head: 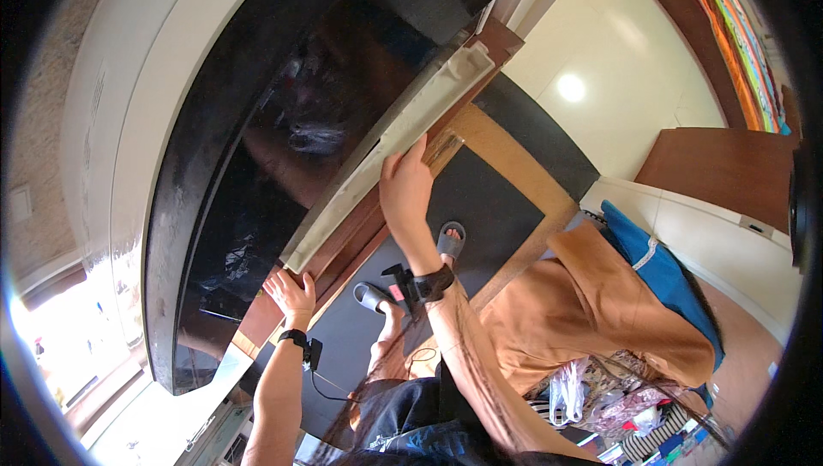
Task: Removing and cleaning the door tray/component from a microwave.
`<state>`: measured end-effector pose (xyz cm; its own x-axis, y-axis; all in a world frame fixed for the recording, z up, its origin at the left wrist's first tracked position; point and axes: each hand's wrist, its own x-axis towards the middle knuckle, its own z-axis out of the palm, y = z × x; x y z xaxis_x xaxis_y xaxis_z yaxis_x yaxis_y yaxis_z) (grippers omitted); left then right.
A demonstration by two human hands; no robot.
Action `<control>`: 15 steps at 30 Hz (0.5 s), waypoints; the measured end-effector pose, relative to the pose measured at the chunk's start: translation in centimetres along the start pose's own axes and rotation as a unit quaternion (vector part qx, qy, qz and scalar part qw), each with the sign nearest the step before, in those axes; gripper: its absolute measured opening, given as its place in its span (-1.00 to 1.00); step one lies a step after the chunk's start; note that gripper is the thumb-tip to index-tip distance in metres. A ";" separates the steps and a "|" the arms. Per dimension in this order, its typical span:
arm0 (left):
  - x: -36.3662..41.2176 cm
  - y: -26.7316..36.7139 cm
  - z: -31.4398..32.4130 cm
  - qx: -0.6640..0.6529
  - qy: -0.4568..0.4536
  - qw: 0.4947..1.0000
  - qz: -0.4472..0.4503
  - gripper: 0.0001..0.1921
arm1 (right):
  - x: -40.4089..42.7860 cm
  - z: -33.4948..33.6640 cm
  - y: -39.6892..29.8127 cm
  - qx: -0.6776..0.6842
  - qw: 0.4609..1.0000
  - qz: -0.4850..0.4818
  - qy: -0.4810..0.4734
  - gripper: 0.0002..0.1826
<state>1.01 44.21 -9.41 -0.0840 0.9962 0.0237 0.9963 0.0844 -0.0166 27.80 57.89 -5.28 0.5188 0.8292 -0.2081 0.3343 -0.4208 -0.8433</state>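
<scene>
A long, pale, narrow strip or channel [398, 138] runs diagonally along the lower edge of a large, glossy black appliance or panel [308, 112]. My right hand [406, 186] rests against the strip's near edge at mid-length, its fingers pointing up over it. At the strip's lower left end is my left hand [292, 295], fingers spread on the reddish-brown wooden ledge [260, 318] and touching or close to the strip's tip. Whether either hand grips the strip is hard to tell. Both wrists wear black bands with small devices.
Below lies a dark mat [495, 202] with a tan border. An orange-brown cloth [546, 318] and a blue cloth [669, 286] are heaped at right, near plastic bags [567, 392]. Brown furniture [714, 170] stands farther right. A thin cable hangs by the left wrist.
</scene>
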 end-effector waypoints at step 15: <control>-0.3 -1.7 1.4 0.048 -0.009 0.999 0.025 -0.37 | -3.2 -3.9 3.1 0.012 0.997 0.059 -0.057 -0.38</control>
<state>-0.72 43.83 -10.82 -0.0359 0.9994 0.0020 0.9930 0.0359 -0.1123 30.30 52.52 -5.28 0.4603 0.8116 -0.3598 0.2571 -0.5098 -0.8210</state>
